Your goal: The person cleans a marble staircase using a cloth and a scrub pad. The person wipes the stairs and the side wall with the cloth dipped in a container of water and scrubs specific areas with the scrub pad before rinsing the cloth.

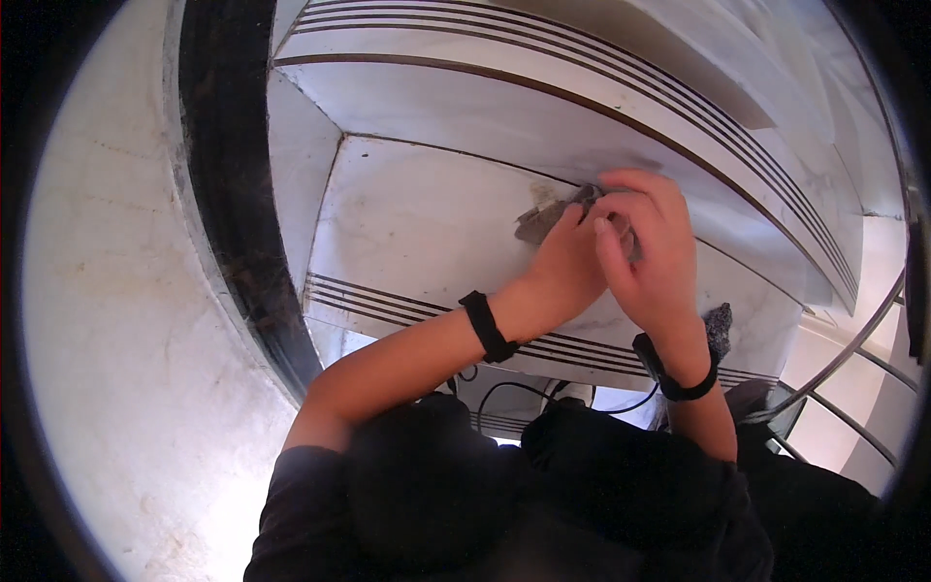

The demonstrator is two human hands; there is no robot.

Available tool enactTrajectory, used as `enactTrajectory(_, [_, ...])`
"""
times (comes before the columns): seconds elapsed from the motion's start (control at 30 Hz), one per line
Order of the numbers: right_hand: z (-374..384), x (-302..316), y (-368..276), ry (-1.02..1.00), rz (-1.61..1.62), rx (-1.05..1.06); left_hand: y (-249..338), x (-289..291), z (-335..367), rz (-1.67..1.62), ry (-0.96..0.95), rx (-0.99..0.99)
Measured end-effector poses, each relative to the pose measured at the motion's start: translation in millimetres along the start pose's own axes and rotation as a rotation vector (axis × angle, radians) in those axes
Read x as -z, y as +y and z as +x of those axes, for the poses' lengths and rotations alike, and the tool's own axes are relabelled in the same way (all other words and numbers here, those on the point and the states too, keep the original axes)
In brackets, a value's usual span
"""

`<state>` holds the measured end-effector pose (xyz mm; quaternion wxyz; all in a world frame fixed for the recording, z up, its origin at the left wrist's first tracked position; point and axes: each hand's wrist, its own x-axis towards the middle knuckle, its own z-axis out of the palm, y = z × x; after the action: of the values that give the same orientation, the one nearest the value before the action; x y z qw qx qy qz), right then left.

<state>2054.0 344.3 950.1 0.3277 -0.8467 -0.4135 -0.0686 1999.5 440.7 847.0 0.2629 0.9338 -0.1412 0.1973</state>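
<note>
A crumpled grey cloth (543, 221) lies on a white marble step (407, 209), close to the foot of the riser behind it. My left hand (572, 267) is closed on the cloth, its thumb along the near side; part of the cloth is hidden beneath the hand. Over and just right of it, my right hand (655, 238) has its fingers curled toward the left one. The right thumb and forefinger show, but whatever lies between the lower fingers is hidden. Each wrist wears a black band.
Another step edge with dark stripes (582, 48) rises behind. A black stone border (233, 175) runs down the left. A dark speckled clump (718, 328) sits by my right wrist. Metal railing (873, 325) stands at the right, and a black cable (514, 385) loops near my feet.
</note>
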Motion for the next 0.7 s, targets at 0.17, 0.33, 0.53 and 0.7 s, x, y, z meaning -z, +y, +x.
enactTrajectory(0.17, [-8.1, 6.7, 11.0, 0.019, -0.043, -0.072, 8.6, 6.9, -7.7, 0.024, -0.281, -0.046])
enactTrajectory(0.33, [-12.3, 2.6, 14.8, -0.005, -0.041, -0.059, -15.1, 21.5, -7.0, 0.057, -0.264, -0.043])
enactTrajectory(0.53, [-16.8, 8.7, 9.0, -0.018, 0.051, -0.119, -91.7, 98.3, -19.2, -0.105, -0.315, 0.048])
enactTrajectory(0.7, [-14.5, 9.6, 7.5, -0.036, 0.092, -0.084, -160.7, 158.4, -48.5, 0.063, -0.303, 0.352])
